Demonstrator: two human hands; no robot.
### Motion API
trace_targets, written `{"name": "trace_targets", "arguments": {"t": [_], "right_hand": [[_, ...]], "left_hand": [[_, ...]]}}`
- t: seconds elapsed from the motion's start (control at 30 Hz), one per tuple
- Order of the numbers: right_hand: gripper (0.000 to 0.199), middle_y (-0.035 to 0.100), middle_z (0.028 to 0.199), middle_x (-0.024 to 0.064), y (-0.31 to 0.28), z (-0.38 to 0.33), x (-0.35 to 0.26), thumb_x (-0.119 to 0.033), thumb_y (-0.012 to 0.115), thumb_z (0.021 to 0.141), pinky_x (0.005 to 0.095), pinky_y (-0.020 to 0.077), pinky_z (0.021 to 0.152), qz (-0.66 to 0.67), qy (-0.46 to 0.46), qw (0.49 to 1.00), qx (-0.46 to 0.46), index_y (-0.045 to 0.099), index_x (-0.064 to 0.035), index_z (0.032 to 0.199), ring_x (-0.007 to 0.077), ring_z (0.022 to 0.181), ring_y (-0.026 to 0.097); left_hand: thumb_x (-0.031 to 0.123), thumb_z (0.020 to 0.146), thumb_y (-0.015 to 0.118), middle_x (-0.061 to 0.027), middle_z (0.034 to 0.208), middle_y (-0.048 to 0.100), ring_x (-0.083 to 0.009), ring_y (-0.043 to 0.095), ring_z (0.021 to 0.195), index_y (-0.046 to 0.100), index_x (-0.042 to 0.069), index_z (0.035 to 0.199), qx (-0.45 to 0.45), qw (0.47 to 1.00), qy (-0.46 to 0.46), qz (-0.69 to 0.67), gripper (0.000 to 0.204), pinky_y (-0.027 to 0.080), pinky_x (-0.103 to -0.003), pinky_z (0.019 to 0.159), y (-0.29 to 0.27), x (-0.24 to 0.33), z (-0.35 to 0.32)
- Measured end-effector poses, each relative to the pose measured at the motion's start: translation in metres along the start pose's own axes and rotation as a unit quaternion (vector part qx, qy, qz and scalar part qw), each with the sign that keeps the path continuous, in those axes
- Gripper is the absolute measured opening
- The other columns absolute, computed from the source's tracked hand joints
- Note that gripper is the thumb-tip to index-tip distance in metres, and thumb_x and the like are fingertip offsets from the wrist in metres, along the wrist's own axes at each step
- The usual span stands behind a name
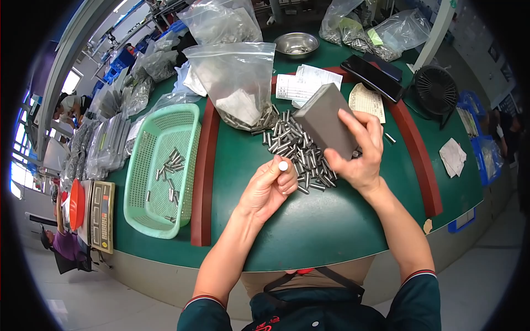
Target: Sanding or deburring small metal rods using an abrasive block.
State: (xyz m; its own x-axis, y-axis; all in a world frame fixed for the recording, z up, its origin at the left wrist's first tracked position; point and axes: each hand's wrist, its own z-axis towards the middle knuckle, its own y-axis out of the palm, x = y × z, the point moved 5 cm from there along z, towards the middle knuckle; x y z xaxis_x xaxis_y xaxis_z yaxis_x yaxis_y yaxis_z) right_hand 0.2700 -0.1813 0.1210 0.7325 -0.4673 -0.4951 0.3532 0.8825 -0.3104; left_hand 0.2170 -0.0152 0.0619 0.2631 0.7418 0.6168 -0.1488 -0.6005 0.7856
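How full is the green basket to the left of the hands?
Nearly empty: the green basket holds only a thin scatter of metal pins, with its mesh floor showing through almost everywhere.

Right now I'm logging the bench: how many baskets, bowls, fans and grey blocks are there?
Green basket: 1
Steel bowl: 1
Black fan: 1
Grey block, held in the right hand: 1
Total: 4

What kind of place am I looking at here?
Likely a factory sorting bench: a pile of small metal cylinders on the green work table, a green plastic basket, clear plastic parts bags.
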Motion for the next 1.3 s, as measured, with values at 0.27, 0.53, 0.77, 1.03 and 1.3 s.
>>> {"name": "trace_targets", "arguments": {"t": [0.27,0.53,0.77,1.03,1.3], "right_hand": [[0.064,0.058,0.102,0.0107,0.004,-0.001,-0.006,-0.03,0.078,0.055,0.0401,0.0403,0.077,-0.053,-0.029,0.998,-0.036,0.063,-0.0082,0.113,0.0285,0.087,0.053],[0.063,0.057,0.101,0.013,0.006,0.0,-0.021,-0.026,0.077,0.056,0.0381,0.0412,0.076,-0.047,-0.064,0.994,-0.078,0.064,-0.0058,0.114,0.0289,0.086,0.053],[0.061,0.058,0.1,0.0134,0.008,-0.001,-0.03,-0.034,0.076,0.06,0.0389,0.0406,0.079,0.019,-0.096,0.991,-0.089,0.065,-0.006,0.113,0.0276,0.086,0.053],[0.056,0.055,0.095,0.009,0.014,-0.01,-0.021,-0.034,0.077,0.059,0.0388,0.0379,0.079,0.042,-0.042,0.991,-0.119,0.068,-0.0101,0.109,0.0251,0.086,0.054],[0.053,0.056,0.093,0.0088,0.012,-0.023,0.034,-0.025,0.076,0.063,0.0357,0.0414,0.081,0.052,0.119,0.989,-0.075,0.066,-0.0041,0.11,0.0229,0.088,0.054]], "left_hand": [[0.026,0.095,0.056,-0.0013,0.069,0.048,-0.0097,0.04,0.061,0.05,0.007,0.081,0.05,0.998,-0.019,-0.045,0.025,0.035,-0.024,0.056,-0.008,-0.005,-0.001],[0.018,0.091,0.062,0.0011,0.072,0.055,-0.0081,0.044,0.061,0.059,0.006,0.086,0.136,0.979,0.103,0.115,0.013,0.037,-0.023,0.059,-0.013,0.005,-0.007],[0.025,0.094,0.059,-0.0008,0.076,0.058,-0.0116,0.052,0.069,0.061,0.005,0.094,0.082,0.983,0.078,0.148,0.021,0.044,-0.025,0.067,-0.006,0.009,-0.001],[0.021,0.094,0.06,-0.0023,0.084,0.06,-0.0101,0.054,0.073,0.06,0.004,0.099,0.126,0.968,0.109,0.19,0.018,0.045,-0.024,0.067,-0.009,0.01,-0.004],[0.031,0.09,0.064,0.0021,0.07,0.05,-0.0083,0.042,0.063,0.056,0.007,0.088,0.086,0.987,0.071,0.116,0.025,0.034,-0.023,0.059,-0.008,0.005,0.002]]}}
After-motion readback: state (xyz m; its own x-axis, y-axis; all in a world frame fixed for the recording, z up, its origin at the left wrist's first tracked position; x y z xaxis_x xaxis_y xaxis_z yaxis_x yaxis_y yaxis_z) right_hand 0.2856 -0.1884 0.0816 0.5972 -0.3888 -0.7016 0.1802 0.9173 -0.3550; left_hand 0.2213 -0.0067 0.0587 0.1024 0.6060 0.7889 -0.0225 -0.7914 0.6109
